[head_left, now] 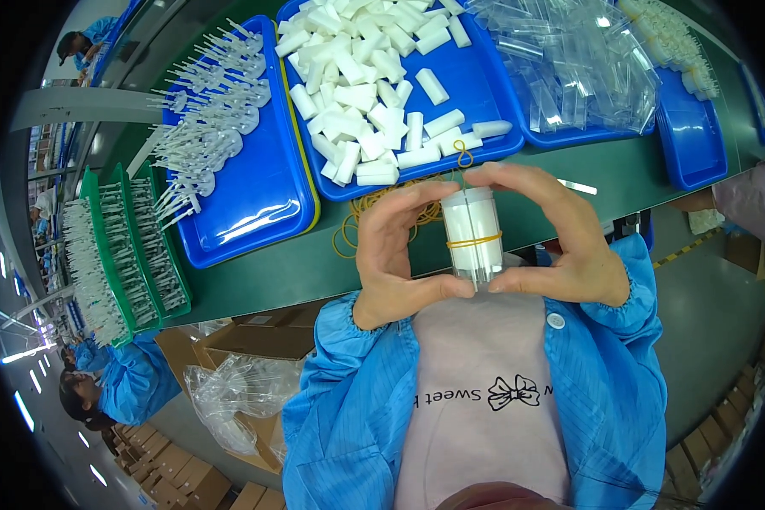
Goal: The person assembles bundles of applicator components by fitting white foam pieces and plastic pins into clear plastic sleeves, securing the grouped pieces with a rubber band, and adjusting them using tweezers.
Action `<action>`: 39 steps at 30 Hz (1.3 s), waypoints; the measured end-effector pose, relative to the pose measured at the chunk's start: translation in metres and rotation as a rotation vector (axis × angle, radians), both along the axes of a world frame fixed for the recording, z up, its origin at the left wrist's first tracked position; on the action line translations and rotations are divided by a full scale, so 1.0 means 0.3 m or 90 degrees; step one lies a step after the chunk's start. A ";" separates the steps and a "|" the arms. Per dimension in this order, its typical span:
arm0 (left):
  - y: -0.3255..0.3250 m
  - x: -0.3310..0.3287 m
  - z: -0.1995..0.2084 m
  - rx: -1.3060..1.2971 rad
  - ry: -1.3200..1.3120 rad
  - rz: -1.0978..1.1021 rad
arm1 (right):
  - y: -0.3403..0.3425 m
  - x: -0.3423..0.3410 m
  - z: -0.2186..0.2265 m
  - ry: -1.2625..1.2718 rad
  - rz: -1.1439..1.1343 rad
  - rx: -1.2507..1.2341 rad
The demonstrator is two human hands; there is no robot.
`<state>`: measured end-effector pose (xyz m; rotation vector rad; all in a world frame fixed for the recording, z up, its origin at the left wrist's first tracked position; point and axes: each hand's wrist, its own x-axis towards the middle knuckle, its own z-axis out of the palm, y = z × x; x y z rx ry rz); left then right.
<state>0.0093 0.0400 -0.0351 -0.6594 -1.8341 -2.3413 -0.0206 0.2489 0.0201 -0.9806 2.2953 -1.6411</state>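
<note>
Three blue trays (268,200) sit along the green table's (314,263) far edge; green racks (149,255) at its left end; cardboard boxes (263,340) below.

At twelve to one o'clock we see clear plastic sleeves (574,68) heaped in a blue tray (569,134). Down at seven o'clock, brown cardboard cartons (255,340) sit below the bench, one holding a crumpled clear plastic bag (229,395); more flat brown cartons (166,472) lie beyond them.
</note>
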 end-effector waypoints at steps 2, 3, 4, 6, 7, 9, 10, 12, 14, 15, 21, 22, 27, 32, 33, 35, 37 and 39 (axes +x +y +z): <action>0.002 0.000 -0.001 0.006 0.010 0.004 | -0.001 0.003 -0.001 0.025 -0.020 0.002; 0.001 -0.001 -0.001 0.002 0.025 0.001 | 0.000 0.003 0.001 0.039 -0.014 -0.004; 0.001 -0.001 0.000 -0.003 0.040 -0.001 | 0.000 0.002 0.002 0.054 -0.007 -0.010; -0.001 0.002 0.002 -0.004 0.042 -0.001 | 0.002 -0.002 -0.004 0.085 0.008 -0.025; -0.002 0.003 0.004 -0.005 0.045 -0.002 | 0.002 -0.003 -0.006 0.117 0.023 -0.040; -0.004 0.007 0.006 -0.014 0.057 0.002 | -0.008 0.002 0.000 0.114 0.016 -0.060; -0.005 0.009 0.008 -0.023 0.070 0.006 | -0.010 0.005 0.002 0.112 0.010 -0.080; -0.006 0.011 0.017 -0.028 0.068 0.009 | -0.010 0.009 0.005 0.106 0.013 -0.084; -0.009 0.012 0.018 -0.033 0.067 0.012 | -0.007 0.009 0.004 0.099 0.016 -0.087; -0.011 0.011 0.015 -0.036 0.069 0.020 | -0.002 0.006 -0.001 0.096 0.028 -0.061; 0.033 0.027 -0.004 0.111 -0.116 0.080 | -0.022 0.001 -0.049 -0.168 -0.009 -0.150; 0.044 0.026 0.009 0.182 -0.176 0.082 | -0.025 -0.002 -0.059 -0.194 -0.017 -0.151; 0.041 0.008 0.050 0.278 -0.345 -0.003 | -0.039 0.002 -0.089 -0.223 -0.074 -0.165; -0.011 -0.030 0.040 0.130 -0.269 -0.059 | -0.031 -0.015 -0.099 -0.161 -0.104 -0.117; -0.014 -0.041 0.046 0.071 -0.273 -0.076 | -0.030 -0.016 -0.096 -0.161 -0.106 -0.117; -0.020 -0.050 0.047 0.013 -0.276 -0.095 | -0.024 -0.019 -0.083 -0.140 -0.086 -0.041; -0.024 -0.051 0.044 -0.010 -0.223 -0.095 | -0.023 -0.017 -0.069 -0.117 -0.087 -0.030; -0.021 -0.051 0.023 0.003 -0.221 -0.094 | -0.024 -0.016 -0.066 -0.095 -0.089 -0.018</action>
